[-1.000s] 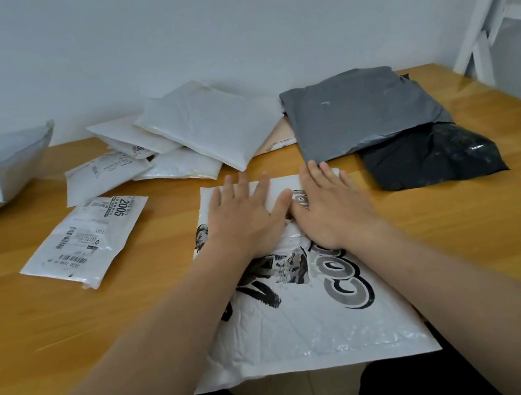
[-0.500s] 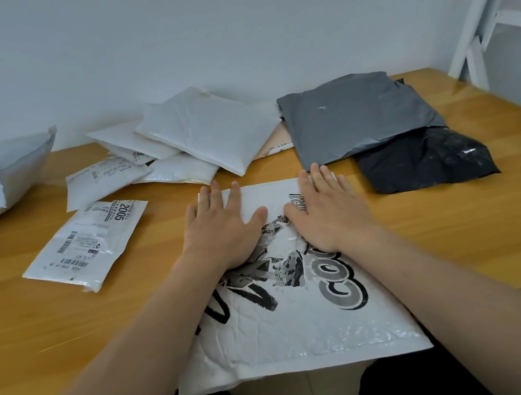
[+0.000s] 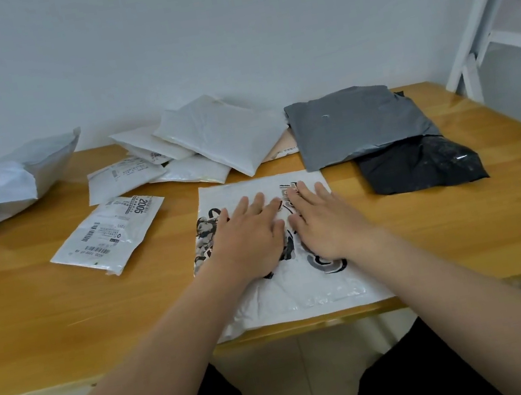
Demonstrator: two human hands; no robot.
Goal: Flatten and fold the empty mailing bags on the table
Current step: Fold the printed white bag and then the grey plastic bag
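A white bubble mailing bag (image 3: pixel 290 296) with a black print lies flat at the table's near edge, right in front of me. My left hand (image 3: pixel 245 238) and my right hand (image 3: pixel 322 221) press on its middle side by side, palms down and fingers straight, thumbs almost touching. The hands hide most of the print. The bag's near edge reaches the table's front edge.
On the wooden table (image 3: pixel 465 223) lie a small labelled white bag (image 3: pixel 109 238), several white bags (image 3: pixel 220 134) at the back, a grey bag (image 3: pixel 353 121) over a black bag (image 3: pixel 420 165), and a puffed grey-white bag (image 3: pixel 13 185) far left. A white frame (image 3: pixel 489 0) stands at right.
My left hand slid back to the right along the bag until it lies beside my right hand again. The bag sits a little farther onto the table, its near edge no longer hanging off.
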